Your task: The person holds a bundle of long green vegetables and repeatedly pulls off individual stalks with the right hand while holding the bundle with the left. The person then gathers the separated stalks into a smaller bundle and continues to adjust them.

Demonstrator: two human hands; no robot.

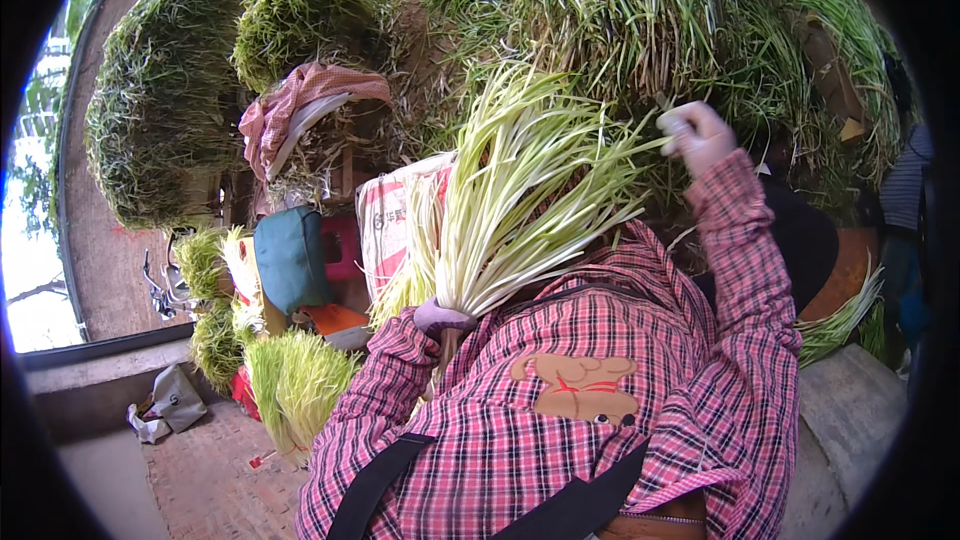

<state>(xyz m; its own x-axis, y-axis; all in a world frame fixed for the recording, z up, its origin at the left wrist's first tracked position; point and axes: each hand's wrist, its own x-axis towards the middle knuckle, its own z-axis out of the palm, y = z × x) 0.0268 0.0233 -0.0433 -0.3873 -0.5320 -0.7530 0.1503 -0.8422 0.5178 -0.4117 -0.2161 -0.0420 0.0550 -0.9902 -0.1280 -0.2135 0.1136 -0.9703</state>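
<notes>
My left hand (444,317), in a purple glove, is closed around the pale lower ends of a bundle of chive-like stalks (517,187). The stalks fan upward and to the right across my lap, white at the base and yellow-green at the tips. My right hand (697,136) is raised at the right side of the fan, its whitish fingertips bent together at the tip of one leaf. Whether they pinch that leaf is not clear. Beyond this hand stands a large heap of untrimmed green stalks (630,22) with brownish lower ends.
A white-and-red printed sack (386,214) lies left of the bundle. Further left are a teal cushion-like item (291,259), a checked cloth (300,101) and dense piles of greens (165,97). Pale stalk bundles (300,382) stand by the brick floor (217,465). Someone's striped sleeve (906,180) shows far right.
</notes>
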